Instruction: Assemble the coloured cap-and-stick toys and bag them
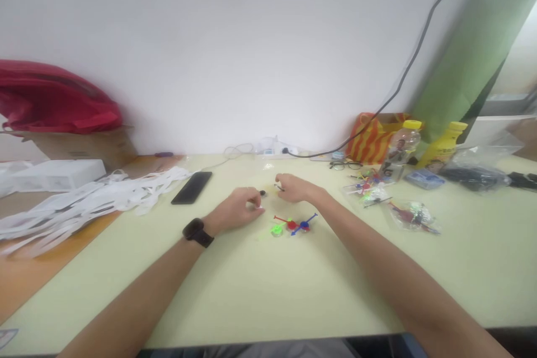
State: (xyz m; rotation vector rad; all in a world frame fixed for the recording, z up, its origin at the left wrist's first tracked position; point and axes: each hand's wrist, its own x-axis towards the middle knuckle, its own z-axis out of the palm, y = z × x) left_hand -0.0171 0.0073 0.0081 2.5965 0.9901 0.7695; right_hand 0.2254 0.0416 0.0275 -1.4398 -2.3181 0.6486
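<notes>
My left hand point(238, 210), with a black watch on the wrist, rests on the pale green table point(260, 285) with its fingers curled and pinched together near a small black piece point(262, 193). My right hand point(293, 187) is closed in a pinch on a thin dark stick just right of that piece. In front of both hands lie small toy tops: a green one point(277, 229), a red one point(290, 224) and a blue one point(304, 226), each on a coloured stick.
A black phone point(192, 187) lies to the left beside a pile of white strips point(84, 204). Clear bags of colourful parts point(413, 215), glasses, two yellow-capped bottles point(444, 145) and a striped bag sit at the right. A red bag rests on a cardboard box at the far left.
</notes>
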